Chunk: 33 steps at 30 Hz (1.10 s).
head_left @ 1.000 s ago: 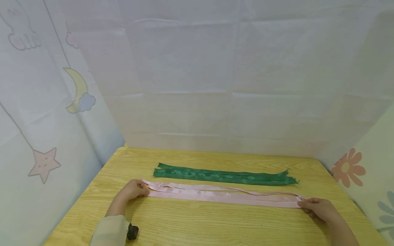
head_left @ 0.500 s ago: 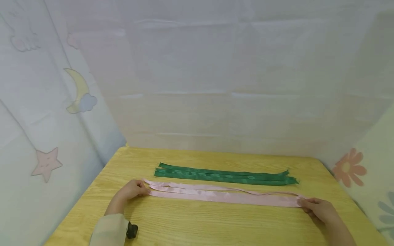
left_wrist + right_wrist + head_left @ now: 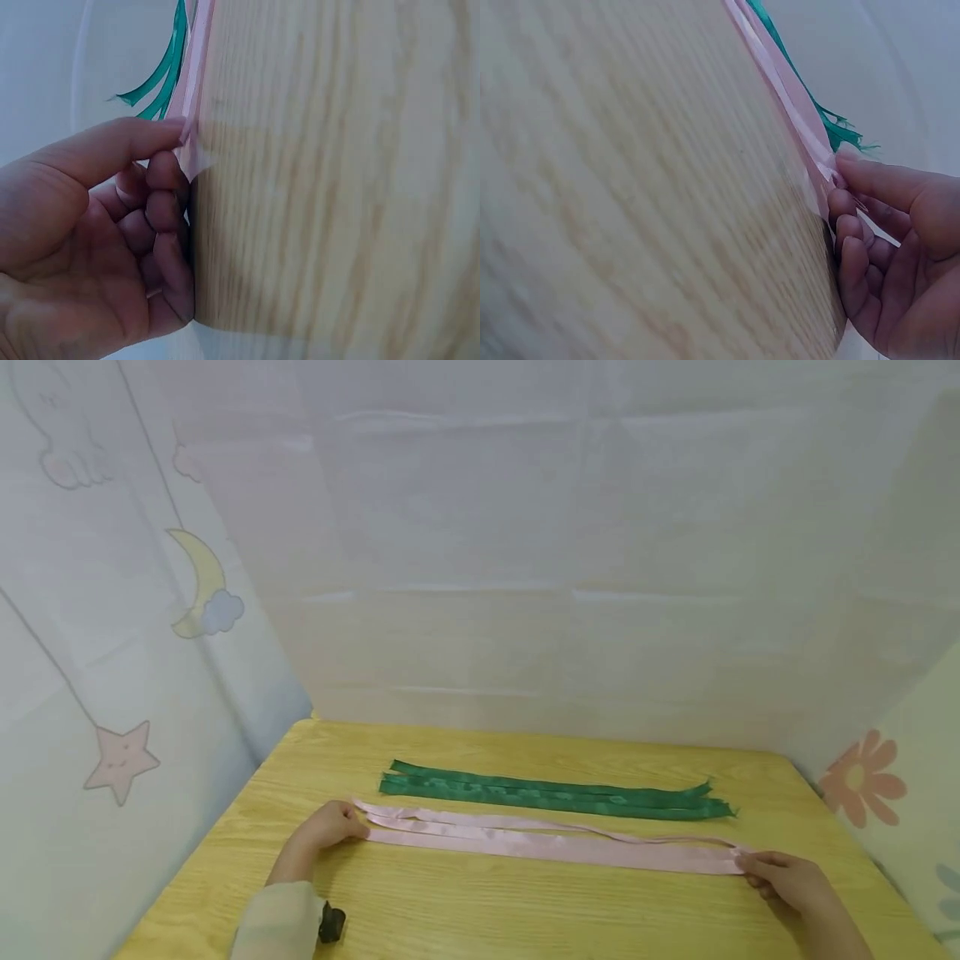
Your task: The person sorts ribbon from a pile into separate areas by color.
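Observation:
Several pink ribbons point(image 3: 637, 853) lie stretched side by side across the wooden table, spreading apart towards the left and partly overlapping on the right. My left hand point(image 3: 326, 827) pinches their left ends; in the left wrist view its thumb presses on the pink ribbon point(image 3: 192, 112), with the other fingers curled against the table. At the far end, my right hand point(image 3: 783, 877) pinches the right ends between thumb and fingers. The right wrist view shows the pink ribbon point(image 3: 787, 90) running into this pinch. Behind them, green ribbons point(image 3: 540, 793) with frayed ends lie untouched.
The wooden tabletop point(image 3: 525, 914) spreads in front of the ribbons. A pale sheet wall point(image 3: 450, 643) stands along its back edge, with printed side walls left and right. A small black object point(image 3: 332, 923) sits at the left sleeve point(image 3: 281, 910).
The gap between the front pink strips has closed towards the right, so they look like one wide band. Both hands keep their pinches. The head view has shifted slightly.

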Tool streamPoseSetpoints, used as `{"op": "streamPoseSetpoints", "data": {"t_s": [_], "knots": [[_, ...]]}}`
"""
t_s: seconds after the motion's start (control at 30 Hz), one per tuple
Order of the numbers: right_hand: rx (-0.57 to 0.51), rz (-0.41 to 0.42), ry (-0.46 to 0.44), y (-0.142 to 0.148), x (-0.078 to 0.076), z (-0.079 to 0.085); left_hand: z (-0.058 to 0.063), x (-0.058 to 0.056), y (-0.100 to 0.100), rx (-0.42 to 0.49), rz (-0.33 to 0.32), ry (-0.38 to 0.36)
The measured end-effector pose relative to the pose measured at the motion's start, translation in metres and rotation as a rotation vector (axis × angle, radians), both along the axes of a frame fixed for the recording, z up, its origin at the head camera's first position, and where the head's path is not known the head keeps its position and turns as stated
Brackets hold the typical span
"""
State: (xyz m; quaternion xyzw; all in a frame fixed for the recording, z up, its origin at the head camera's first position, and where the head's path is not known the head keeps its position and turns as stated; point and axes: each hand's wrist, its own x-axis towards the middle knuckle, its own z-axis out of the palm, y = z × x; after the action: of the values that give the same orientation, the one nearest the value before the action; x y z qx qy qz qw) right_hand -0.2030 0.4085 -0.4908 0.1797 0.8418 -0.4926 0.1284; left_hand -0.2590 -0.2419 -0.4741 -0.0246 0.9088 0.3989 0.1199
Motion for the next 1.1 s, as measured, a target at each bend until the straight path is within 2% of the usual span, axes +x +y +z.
{"op": "streamPoseSetpoints", "data": {"t_s": [0.1,0.23,0.3,0.6,0.83,1.0,1.1], "knots": [[-0.116,-0.037,-0.006,0.001,0.001,-0.002,0.001,0.0,0.002,-0.039,0.019,0.009],[-0.296,-0.127,-0.038,0.009,0.005,-0.005,0.002,0.002,0.006,-0.046,0.025,0.003],[-0.328,-0.143,-0.046,0.013,0.007,-0.005,0.001,0.003,0.008,-0.037,0.02,-0.004],[-0.308,-0.144,-0.068,0.015,0.007,-0.001,-0.001,0.005,0.006,-0.042,0.034,-0.015],[-0.326,-0.138,-0.081,0.004,0.007,0.005,0.002,0.005,0.001,-0.011,0.005,-0.03],[-0.241,-0.092,-0.056,0.001,0.004,0.004,0.005,0.003,0.004,-0.019,-0.026,-0.004],[-0.151,-0.072,-0.049,0.001,0.003,0.001,0.005,0.001,0.007,-0.041,-0.018,0.005]]}}
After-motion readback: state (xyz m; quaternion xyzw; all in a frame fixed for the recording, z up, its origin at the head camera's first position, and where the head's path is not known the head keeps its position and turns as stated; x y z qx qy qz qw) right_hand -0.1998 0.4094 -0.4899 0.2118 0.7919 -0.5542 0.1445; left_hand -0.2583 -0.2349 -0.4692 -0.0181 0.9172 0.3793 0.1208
